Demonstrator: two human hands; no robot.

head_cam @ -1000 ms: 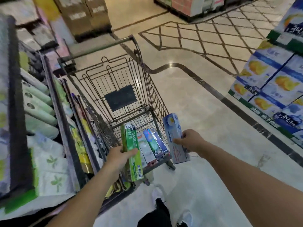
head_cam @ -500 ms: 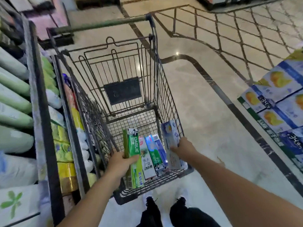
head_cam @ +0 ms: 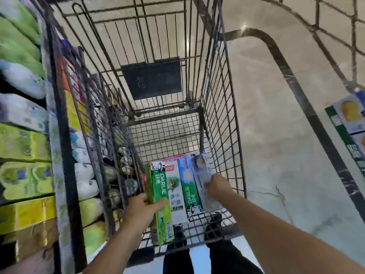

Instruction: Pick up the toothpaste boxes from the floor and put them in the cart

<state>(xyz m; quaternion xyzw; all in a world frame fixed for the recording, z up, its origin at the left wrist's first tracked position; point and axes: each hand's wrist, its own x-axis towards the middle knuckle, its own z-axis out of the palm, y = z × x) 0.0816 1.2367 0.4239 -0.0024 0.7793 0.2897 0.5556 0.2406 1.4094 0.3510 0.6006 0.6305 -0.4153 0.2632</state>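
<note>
A wire shopping cart fills the middle of the head view. My left hand grips a green Darlie toothpaste box inside the cart, at its near left. My right hand holds a pale blue-white toothpaste box against the cart's right wall. Between them two boxes lie flat on the cart floor: a white toothpaste box and a blue-green Darlie toothpaste box. A pink box edge shows behind them.
Shelves of packaged goods press close along the cart's left side. Stacked cartons stand at the right edge. Polished floor with dark inlay lines lies to the right. My shoes show beneath the cart's near end.
Both hands have gone down into the cart with their boxes, which now sit beside the two lying there. The view has moved closer and tilted further down.
</note>
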